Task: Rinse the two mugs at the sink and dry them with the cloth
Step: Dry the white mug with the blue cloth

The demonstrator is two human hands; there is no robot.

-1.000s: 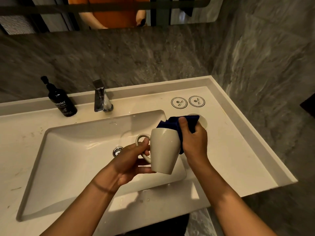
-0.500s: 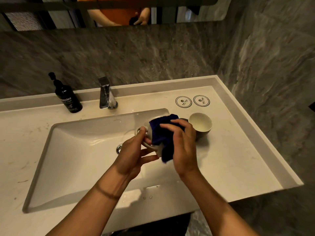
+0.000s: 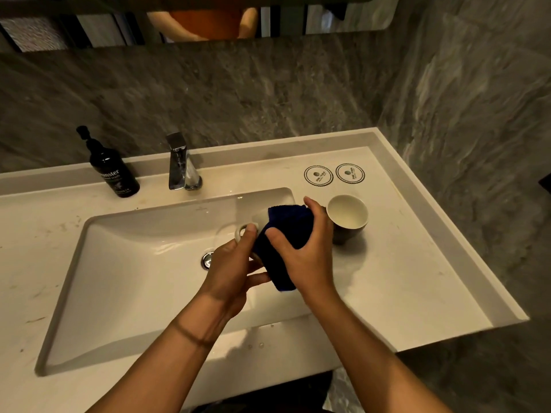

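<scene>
Now drying: my left hand (image 3: 235, 263) grips the white mug (image 3: 259, 217) by its handle over the sink (image 3: 125, 263), right hand (image 3: 301, 251) clamps the cloth (image 3: 286, 234) around it. Dark mug (image 3: 347, 217) stands right of sink, probably undried.

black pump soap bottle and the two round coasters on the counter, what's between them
In the head view, only the chrome faucet stands between the black pump soap bottle and the two round coasters; the remaining white countertop there is bare.

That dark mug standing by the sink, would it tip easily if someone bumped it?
Probably somewhat: the dark mug narrows toward its base, so it may tip. It looks ceramic, likely breakable. The counter looks glossy, so it might slide.
</scene>
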